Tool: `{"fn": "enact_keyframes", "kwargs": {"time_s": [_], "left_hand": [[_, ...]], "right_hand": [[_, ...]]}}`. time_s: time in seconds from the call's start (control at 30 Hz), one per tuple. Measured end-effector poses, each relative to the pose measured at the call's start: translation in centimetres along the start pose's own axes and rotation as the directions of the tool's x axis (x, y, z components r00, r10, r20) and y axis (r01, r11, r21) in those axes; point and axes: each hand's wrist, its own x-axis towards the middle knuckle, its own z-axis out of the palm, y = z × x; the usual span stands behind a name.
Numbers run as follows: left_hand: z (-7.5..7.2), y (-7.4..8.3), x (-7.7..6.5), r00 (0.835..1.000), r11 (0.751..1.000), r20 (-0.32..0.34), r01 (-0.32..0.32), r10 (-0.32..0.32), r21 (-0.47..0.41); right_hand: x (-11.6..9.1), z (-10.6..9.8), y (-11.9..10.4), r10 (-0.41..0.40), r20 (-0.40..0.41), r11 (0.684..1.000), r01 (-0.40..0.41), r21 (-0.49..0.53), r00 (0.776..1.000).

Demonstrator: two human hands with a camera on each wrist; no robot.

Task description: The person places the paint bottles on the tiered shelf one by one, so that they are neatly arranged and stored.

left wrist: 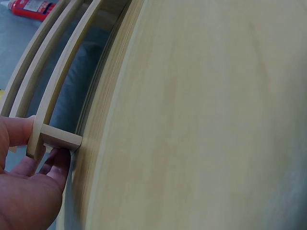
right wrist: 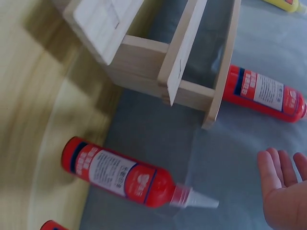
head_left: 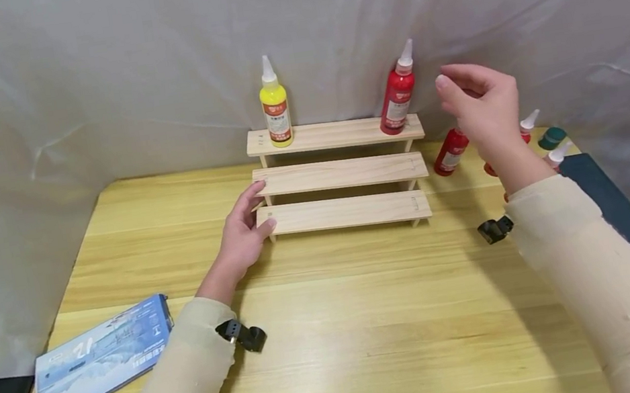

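Note:
A three-step wooden rack (head_left: 342, 173) stands against the back cloth. With thumb on the lowest step and fingers around its side, my left hand (head_left: 238, 238) grips the rack's left end. On the top step, a yellow squeeze bottle (head_left: 277, 115) stands at the left and a red squeeze bottle (head_left: 398, 99) at the right, both with white nozzles. My right hand (head_left: 486, 104) is raised, empty, just right of that red bottle; its fingers are loosely bent. Below it, another red bottle (right wrist: 117, 171) stands on the table beside the rack.
More red bottles, partly hidden behind my right arm, stand near a dark green cap-like object (head_left: 553, 137). A dark flat board (head_left: 616, 206) lies at the right edge. At the left lies a blue and white flat box (head_left: 103, 357). A grey cloth (head_left: 160, 56) hangs behind the table.

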Motion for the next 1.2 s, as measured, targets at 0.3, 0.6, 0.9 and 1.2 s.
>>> {"fn": "enact_keyframes", "kwargs": {"time_s": [0.3,0.6,0.9,1.2], "left_hand": [[0.0,-0.1,0.0,1.0,1.0,0.002,-0.009,0.009,0.007],[0.0,-0.2,0.0,1.0,1.0,-0.001,-0.03,0.03,0.001],[0.0,-0.1,-0.1,0.999,0.999,-0.003,-0.037,0.037,0.002],[0.0,0.0,-0.1,0.999,0.999,0.001,-0.038,0.038,0.008]], "right_hand": [[-0.6,-2.2,1.7,0.022,-0.128,0.992,-0.006,0.123,0.992],[-1.1,-3.3,4.5,0.01,-0.225,0.995,0.013,0.099,0.974],[-1.0,-3.2,7.1,0.061,-0.254,0.998,-0.065,-0.008,0.965],[-0.7,-2.8,8.6,0.144,-0.248,0.989,-0.15,-0.004,0.958]]}}
